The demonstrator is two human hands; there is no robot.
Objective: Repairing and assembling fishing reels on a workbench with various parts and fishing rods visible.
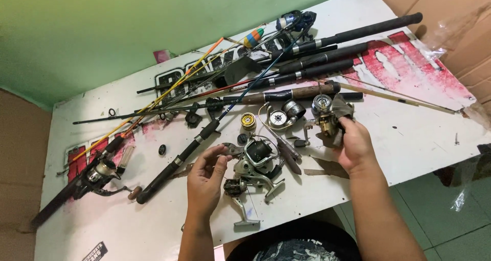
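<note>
My right hand [354,144] grips a gold and silver spinning reel [326,115] and holds it just above the white table [409,133]. My left hand [205,178] pinches a small dark metal part [231,149] between thumb and fingers. Just right of that hand lies a grey and black spinning reel [254,165] on its side, with its handle pointing toward me. A gold spool [248,121] and round silver reel parts [285,113] lie between the two hands, farther back.
Several fishing rods [307,61] lie in a pile across the back of the table, with a colourful float [253,37] among them. Another rod with a reel [97,175] lies at the left. Cardboard [460,25] stands at the right, beside a green tiled floor [450,210].
</note>
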